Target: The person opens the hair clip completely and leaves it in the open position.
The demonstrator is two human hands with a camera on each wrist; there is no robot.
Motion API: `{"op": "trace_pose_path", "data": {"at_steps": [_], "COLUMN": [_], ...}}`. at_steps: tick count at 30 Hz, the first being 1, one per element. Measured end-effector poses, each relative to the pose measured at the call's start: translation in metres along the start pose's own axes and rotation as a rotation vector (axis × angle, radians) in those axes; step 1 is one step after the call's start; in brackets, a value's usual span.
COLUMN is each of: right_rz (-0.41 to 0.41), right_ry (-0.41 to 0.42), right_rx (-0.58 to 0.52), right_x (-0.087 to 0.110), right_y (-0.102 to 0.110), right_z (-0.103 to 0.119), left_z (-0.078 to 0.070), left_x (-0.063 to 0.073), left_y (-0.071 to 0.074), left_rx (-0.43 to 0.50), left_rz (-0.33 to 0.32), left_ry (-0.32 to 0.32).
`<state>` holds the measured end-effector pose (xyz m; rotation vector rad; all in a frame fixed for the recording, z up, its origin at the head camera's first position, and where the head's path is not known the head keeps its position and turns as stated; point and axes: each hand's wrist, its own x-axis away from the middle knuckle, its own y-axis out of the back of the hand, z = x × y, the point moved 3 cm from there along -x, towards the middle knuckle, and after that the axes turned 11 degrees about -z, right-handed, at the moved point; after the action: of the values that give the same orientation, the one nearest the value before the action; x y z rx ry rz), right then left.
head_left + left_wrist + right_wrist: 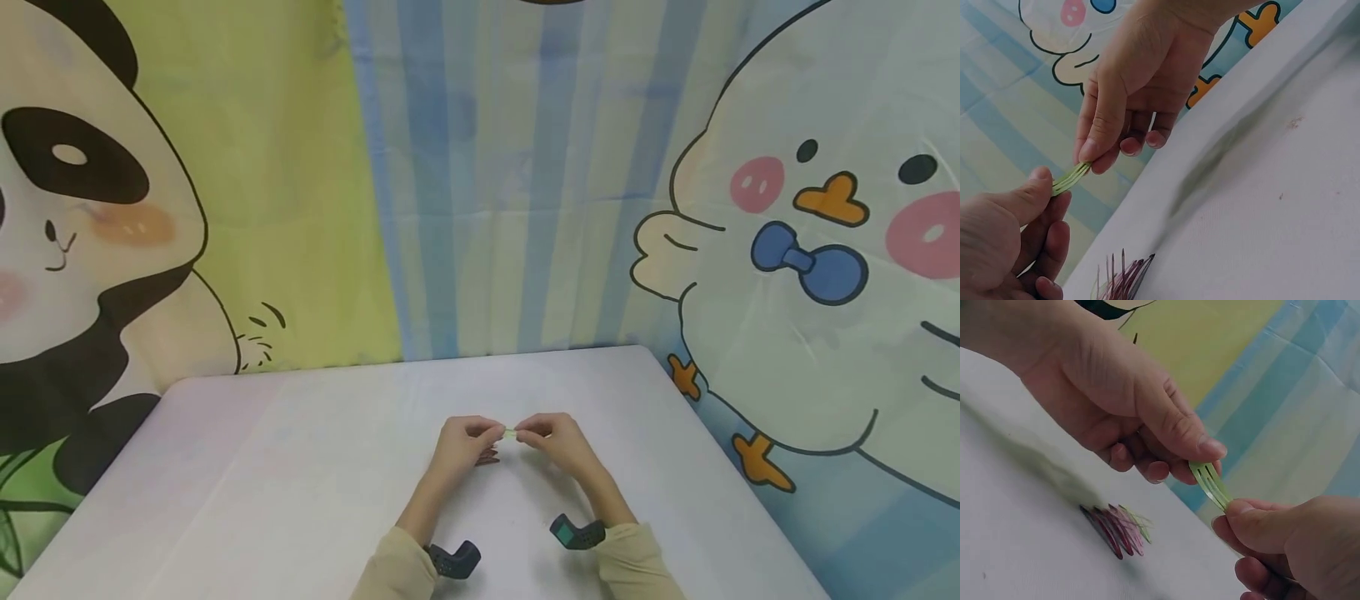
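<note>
Between my two hands is a light green snap hair clip (1211, 485), slightly curved, with slots along its length. My left hand (461, 443) pinches one end between thumb and fingers. The opposite end is pinched by my right hand (561, 442). Both hands hold the clip above the white table; fingertips cover its ends. A small cluster of hair clips (1116, 530) lies on the table below, near my left hand. Its colours run from dark red through pink to green.
The white table (300, 467) stretches out on both sides, with its back edge against a printed cloth (480, 183). Dark wrist devices (456, 560) sit on both wrists. A few small specks mark the tabletop.
</note>
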<state>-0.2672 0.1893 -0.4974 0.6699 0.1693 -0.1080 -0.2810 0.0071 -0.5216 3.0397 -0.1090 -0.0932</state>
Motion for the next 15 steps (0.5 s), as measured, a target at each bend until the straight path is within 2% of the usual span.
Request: {"op": "trace_pose_path", "data": {"at_steps": [2,4,9,11,15], "right_rz": [0.009,0.008,-0.031,-0.051,-0.065], "right_ry": [-0.016,-0.014,-0.039,-0.071,-0.134], "right_rx": [-0.01,-0.018,-0.035,-0.041,-0.046], "right_x": [-0.001,-0.002,-0.006,-0.007,-0.006], "right_y": [-0.003,-0.005,-0.011,-0.014,-0.019], "right_z": [0.004,0.008,0.017,0.019,0.023], "left_z": [-0.001,-0.001,0.001,0.002,0.005], "left_x": [0.002,0.004,0.004,0.004,0.003], "left_y": [0.005,0.01,0.023,0.026,0.032], "left_rx": [0.015,-0.015,-0.161,-0.181,-0.185], "left_rz": [0.01,0.001,-0.091,-0.111,-0.115], "left_ry": [0.004,-0.01,-0.053,-0.054,-0.007]}}
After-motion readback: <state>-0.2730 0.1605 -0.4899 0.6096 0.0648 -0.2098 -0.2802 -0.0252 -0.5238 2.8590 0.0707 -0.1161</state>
